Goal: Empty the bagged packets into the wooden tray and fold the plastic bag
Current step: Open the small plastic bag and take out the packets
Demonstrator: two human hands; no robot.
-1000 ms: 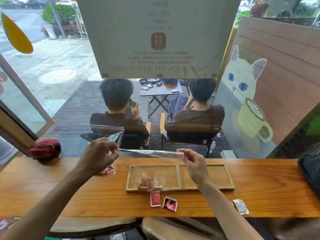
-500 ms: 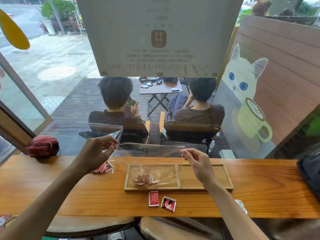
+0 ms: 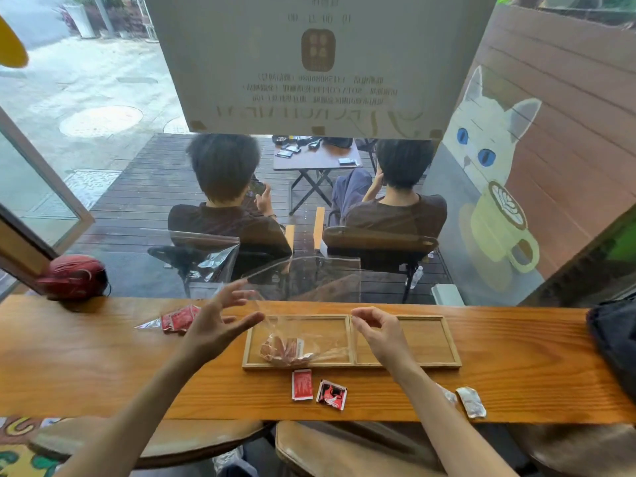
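A clear plastic bag (image 3: 309,287) stands upright over the left compartment of the wooden tray (image 3: 406,365). Its lower end rests in that compartment with several reddish packets (image 3: 283,349) still inside the plastic. My left hand (image 3: 220,321) hovers just left of the bag with fingers spread, holding nothing. My right hand (image 3: 375,333) is over the tray's middle divider, fingertips pinched at the bag's right edge. The right compartment holds nothing.
On the counter in front of the tray lie a red packet (image 3: 302,383), a red-and-black packet (image 3: 331,394) and a silver packet (image 3: 471,402). A second small bag of red packets (image 3: 179,320) lies at the left. A red helmet (image 3: 72,277) sits far left, a black bag (image 3: 616,339) far right.
My left hand has let go of the bag's top edge and spread open. The bag has dropped lower, so the packets now rest in the tray's left compartment.
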